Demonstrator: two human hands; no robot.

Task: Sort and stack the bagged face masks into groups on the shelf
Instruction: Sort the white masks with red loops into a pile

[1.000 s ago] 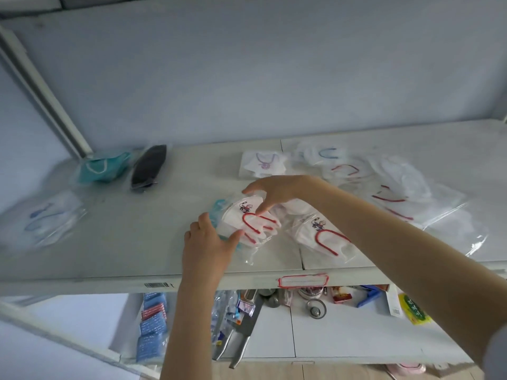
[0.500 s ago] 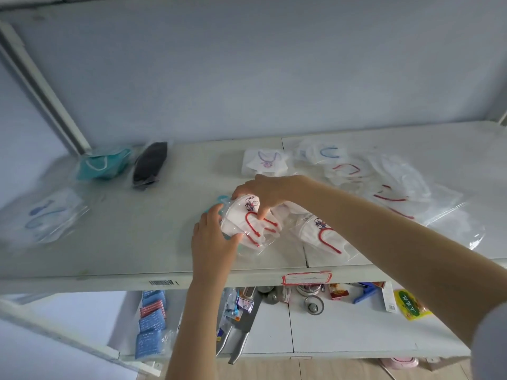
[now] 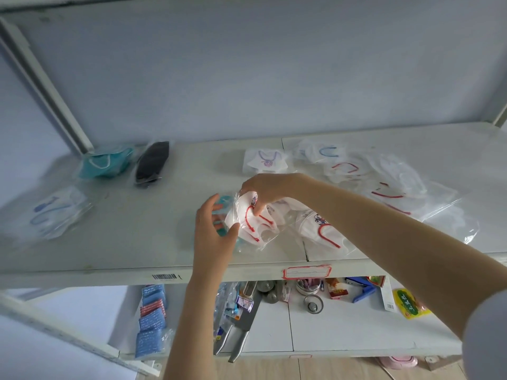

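Clear-bagged white face mask with red loops [image 3: 253,224]: near edge of white shelf [image 3: 109,242], centre. Left hand [image 3: 214,234] grips its left side; right hand [image 3: 264,187] pinches the top. Best to square the edges, then lay it on the matching red-loop bag [image 3: 321,229] just to the right.

Left hand [image 3: 211,237], right hand [image 3: 266,187] and forearms [image 3: 384,237] are bare; a pale grey sleeve [image 3: 488,335] covers the right arm.

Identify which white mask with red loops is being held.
The bagged mask at front centre, lifted at a tilt: the right hand pinches its top, the left hand grips its left edge. Its twin lies on the shelf to the right.
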